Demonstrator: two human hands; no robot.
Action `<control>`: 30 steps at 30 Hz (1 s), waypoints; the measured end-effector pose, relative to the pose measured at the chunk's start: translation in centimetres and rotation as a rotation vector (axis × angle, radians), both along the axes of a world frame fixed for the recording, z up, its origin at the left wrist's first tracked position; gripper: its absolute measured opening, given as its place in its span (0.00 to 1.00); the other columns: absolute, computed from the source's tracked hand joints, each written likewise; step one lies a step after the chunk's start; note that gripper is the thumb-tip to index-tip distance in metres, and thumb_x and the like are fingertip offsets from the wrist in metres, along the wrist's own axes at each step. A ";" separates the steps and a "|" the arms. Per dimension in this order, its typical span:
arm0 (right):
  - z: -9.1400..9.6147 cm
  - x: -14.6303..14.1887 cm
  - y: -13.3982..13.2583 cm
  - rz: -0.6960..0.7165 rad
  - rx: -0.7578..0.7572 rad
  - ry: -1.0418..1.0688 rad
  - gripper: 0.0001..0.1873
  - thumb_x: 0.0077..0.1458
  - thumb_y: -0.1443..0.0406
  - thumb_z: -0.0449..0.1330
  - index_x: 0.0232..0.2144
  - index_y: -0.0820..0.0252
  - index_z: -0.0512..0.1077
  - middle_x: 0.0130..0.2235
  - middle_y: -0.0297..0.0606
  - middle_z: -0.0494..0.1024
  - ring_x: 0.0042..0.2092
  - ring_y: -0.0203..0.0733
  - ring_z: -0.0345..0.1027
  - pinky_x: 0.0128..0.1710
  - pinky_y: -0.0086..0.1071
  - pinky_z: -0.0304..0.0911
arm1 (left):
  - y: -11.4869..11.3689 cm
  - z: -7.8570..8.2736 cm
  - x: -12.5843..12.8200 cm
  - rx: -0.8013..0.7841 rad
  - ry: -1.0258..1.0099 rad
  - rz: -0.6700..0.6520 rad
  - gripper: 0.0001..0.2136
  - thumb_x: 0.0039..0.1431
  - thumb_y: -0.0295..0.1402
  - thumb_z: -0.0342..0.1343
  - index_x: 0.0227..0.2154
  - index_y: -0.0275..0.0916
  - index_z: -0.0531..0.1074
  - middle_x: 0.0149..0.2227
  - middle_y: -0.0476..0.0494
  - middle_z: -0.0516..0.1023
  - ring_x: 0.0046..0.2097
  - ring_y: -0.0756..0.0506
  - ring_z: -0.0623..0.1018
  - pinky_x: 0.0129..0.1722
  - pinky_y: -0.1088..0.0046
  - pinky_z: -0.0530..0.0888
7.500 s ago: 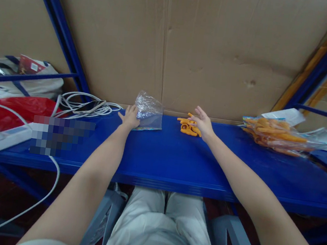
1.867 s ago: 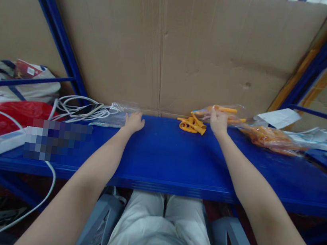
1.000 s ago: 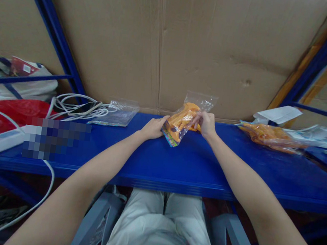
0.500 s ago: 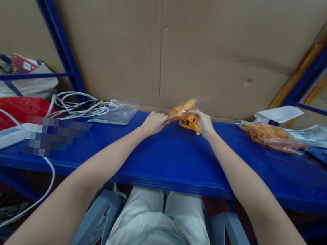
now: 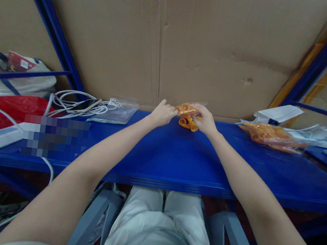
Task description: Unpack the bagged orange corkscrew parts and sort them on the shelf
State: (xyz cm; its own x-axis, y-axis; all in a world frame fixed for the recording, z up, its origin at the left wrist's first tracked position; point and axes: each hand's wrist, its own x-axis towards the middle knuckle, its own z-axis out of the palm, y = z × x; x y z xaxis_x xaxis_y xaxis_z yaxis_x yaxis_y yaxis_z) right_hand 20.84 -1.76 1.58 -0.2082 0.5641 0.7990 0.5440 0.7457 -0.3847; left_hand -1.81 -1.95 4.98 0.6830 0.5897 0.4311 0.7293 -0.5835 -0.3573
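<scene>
Near the back of the table, a clear plastic bag with orange plastic parts is raised between my two hands. My left hand is closed, its fingertips pinching the left end of the orange parts. My right hand is curled round the right side of the bag, thumb and fingers pressed on it. Just below, more orange ring-ended plastic parts rest on the blue table, close to the right fingertips. The exact shape of the parts is too small to make out.
To the right lies another bag of orange parts beside a white paper. On the left are a flat clear bag, coiled white cables and a red bag. A cardboard panel stands behind the table.
My left hand has shifted slightly right, with its wrist turned. The bag with the orange parts has moved right and lies more level, and my right hand now reaches over its right end.
</scene>
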 end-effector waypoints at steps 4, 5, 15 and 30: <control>0.3 0.0 -0.6 0.019 0.037 0.019 0.19 0.55 0.57 0.65 0.49 0.53 0.79 0.53 0.46 0.79 0.55 0.52 0.72 0.57 0.51 0.67 | 0.1 1.2 0.6 0.008 -0.096 -0.006 0.14 0.62 0.25 0.49 0.42 0.39 0.79 0.40 0.38 0.81 0.46 0.38 0.80 0.56 0.51 0.61; 0.4 -0.1 -0.6 0.021 0.043 0.031 0.18 0.54 0.57 0.66 0.47 0.53 0.79 0.52 0.45 0.80 0.54 0.51 0.73 0.57 0.50 0.67 | 0.0 1.4 0.8 0.008 -0.105 -0.001 0.14 0.63 0.26 0.48 0.41 0.39 0.80 0.40 0.38 0.81 0.46 0.38 0.80 0.56 0.51 0.61; 0.7 0.6 -0.2 -0.115 -0.009 0.132 0.07 0.56 0.63 0.63 0.29 0.53 0.82 0.41 0.40 0.84 0.47 0.49 0.77 0.54 0.46 0.68 | 0.0 0.9 1.0 -0.011 -0.216 0.118 0.16 0.66 0.42 0.54 0.48 0.37 0.76 0.52 0.32 0.76 0.53 0.36 0.76 0.54 0.57 0.65; 2.8 1.8 2.9 -0.317 -0.032 0.254 0.16 0.52 0.53 0.65 0.21 0.56 0.73 0.21 0.38 0.75 0.32 0.46 0.74 0.38 0.38 0.70 | 3.2 1.3 1.5 -0.180 -0.671 0.167 0.13 0.63 0.32 0.53 0.42 0.42 0.83 0.35 0.41 0.84 0.44 0.40 0.81 0.44 0.66 0.75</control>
